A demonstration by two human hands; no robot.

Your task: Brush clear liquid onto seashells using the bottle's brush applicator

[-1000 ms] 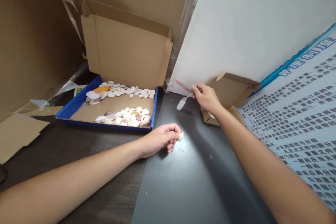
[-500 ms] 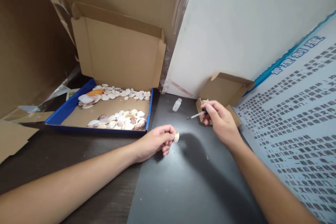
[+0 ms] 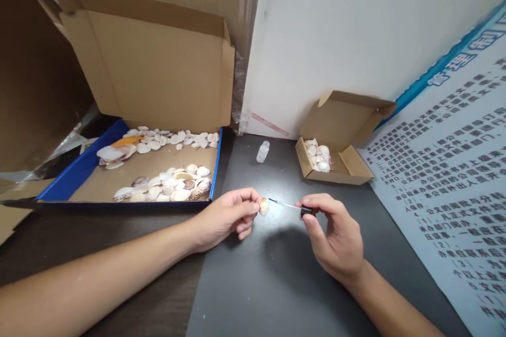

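White panel (image 3: 336, 37), reddish strip (image 3: 269, 123) near its base, printed poster (image 3: 446, 168), brown cardboard (image 3: 35, 58) at left

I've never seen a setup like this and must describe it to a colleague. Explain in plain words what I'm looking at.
There is no machine here: these are a person's two bare hands, and every picture comes from one camera worn on the head, looking forward and down. The left hand pinches a small shell. The right hand holds a black cap with a thin rod pointing toward that shell. Beyond the hands, a small uncapped bottle stands on the gray surface. An open blue-sided box and a smaller cardboard box both contain shells.
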